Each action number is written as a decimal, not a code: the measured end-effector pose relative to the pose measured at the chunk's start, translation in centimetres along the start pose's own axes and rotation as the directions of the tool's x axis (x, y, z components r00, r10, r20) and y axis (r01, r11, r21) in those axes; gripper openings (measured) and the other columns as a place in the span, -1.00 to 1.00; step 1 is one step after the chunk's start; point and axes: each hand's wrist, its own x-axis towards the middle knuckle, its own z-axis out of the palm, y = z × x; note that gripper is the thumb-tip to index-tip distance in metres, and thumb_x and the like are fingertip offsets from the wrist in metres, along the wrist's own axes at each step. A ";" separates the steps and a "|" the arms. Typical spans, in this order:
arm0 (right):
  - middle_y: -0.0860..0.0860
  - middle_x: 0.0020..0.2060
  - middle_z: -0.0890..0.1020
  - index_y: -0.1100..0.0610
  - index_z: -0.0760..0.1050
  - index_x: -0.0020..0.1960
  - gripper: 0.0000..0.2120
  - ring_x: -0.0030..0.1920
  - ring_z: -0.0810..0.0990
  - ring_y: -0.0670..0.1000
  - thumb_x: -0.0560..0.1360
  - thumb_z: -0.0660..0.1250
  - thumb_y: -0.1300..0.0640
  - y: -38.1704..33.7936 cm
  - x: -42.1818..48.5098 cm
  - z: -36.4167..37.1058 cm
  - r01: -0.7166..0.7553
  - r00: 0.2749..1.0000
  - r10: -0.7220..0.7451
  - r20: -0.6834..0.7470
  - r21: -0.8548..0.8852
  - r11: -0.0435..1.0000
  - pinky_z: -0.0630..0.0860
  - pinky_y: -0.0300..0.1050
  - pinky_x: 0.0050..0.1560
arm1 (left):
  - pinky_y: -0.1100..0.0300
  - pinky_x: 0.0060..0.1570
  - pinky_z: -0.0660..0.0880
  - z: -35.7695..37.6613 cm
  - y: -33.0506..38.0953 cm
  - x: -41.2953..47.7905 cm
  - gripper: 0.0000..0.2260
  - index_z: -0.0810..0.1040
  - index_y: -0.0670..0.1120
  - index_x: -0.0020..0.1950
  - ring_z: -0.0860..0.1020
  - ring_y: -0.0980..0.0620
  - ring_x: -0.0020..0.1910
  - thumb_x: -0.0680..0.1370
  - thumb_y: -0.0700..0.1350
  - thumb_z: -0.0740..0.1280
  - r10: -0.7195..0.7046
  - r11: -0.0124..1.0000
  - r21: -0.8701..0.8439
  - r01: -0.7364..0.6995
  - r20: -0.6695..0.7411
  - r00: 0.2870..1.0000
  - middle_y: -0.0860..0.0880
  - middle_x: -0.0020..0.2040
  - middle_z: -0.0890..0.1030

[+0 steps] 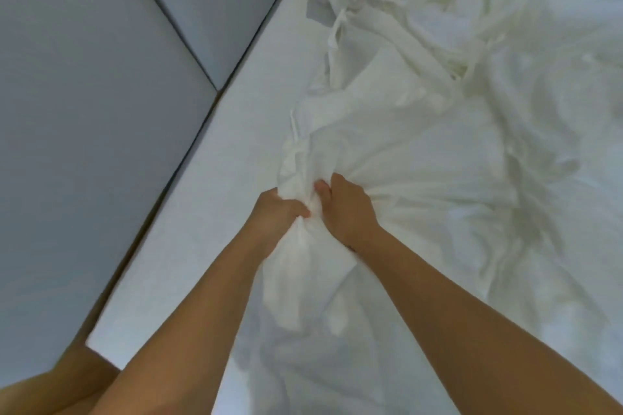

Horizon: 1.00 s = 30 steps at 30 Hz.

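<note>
A crumpled white duvet cover [455,152] lies spread over a white mattress [215,178]. Thin fabric ties [338,27] hang from its edge at the top. My left hand [278,212] grips a bunched corner of the cover. My right hand [347,209] grips the same bunch just to the right, the two hands nearly touching. A twisted length of the fabric [296,280] hangs down between my forearms.
A grey padded wall or headboard [84,111] with a dark seam runs along the mattress's left edge. A corner of the mattress [91,344] shows at the lower left, with my leg [57,387] beside it. Bare mattress lies left of the cover.
</note>
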 end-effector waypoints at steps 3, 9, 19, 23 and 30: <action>0.17 0.09 0.51 0.19 0.35 0.10 -0.80 0.09 0.48 0.14 0.64 0.07 0.08 2.1 -0.8 1.4 -0.092 0.988 0.081 0.129 0.081 0.992 0.31 -0.10 -0.03 | 0.07 -0.05 0.48 2.3 -3.6 2.2 -0.75 0.47 -0.19 0.16 0.56 -0.14 0.02 0.49 -0.22 0.33 0.058 0.946 0.325 0.007 -0.190 0.980 -0.17 0.11 0.58; -0.04 0.19 0.44 0.17 0.36 0.35 -0.63 0.20 0.39 -0.08 0.56 0.25 0.17 9.0 -8.7 -1.7 -0.039 0.947 0.132 -0.293 0.301 0.953 0.25 -0.28 0.18 | -0.04 0.43 0.10 7.1 -4.6 -2.1 -0.47 0.19 -0.19 0.48 0.17 -0.18 0.44 0.56 -0.08 0.25 0.553 0.616 0.735 -0.284 -0.147 0.820 -0.19 0.44 0.23; -0.11 -0.22 0.52 0.01 0.43 -0.20 -0.89 -0.19 0.50 -0.14 0.48 0.32 0.15 19.8 -23.9 0.1 -0.356 0.546 0.662 -0.513 0.574 0.738 0.38 -0.37 -0.19 | -0.26 0.39 0.01 18.4 -15.6 -11.0 0.05 -0.31 -0.21 0.51 -0.15 -0.19 0.53 0.42 0.30 0.31 0.187 -0.108 0.830 -0.548 0.558 0.809 -0.23 0.54 -0.18; 0.01 0.05 0.43 0.17 0.29 0.26 -0.38 0.01 0.47 0.00 0.36 0.50 -0.03 21.6 -23.4 1.0 -0.373 0.373 0.895 -0.245 0.843 0.387 0.42 -0.17 -0.02 | -0.17 0.39 0.19 18.9 -15.9 -10.0 -0.04 -0.35 -0.20 0.50 -0.09 -0.24 0.52 0.49 0.01 0.37 0.204 -0.205 0.850 -0.486 0.523 0.828 -0.28 0.53 -0.14; 0.01 0.03 0.66 0.06 0.48 0.20 -0.45 0.00 0.66 -0.05 0.27 0.58 0.09 21.5 -20.1 0.9 -0.058 0.724 0.689 -0.046 0.990 0.128 0.62 -0.07 -0.05 | 0.15 0.03 0.37 16.5 -10.0 -6.4 -0.71 0.46 -0.17 0.21 0.53 -0.15 0.12 0.48 -0.28 0.24 0.205 -0.070 0.756 -0.651 0.650 0.732 -0.14 0.12 0.57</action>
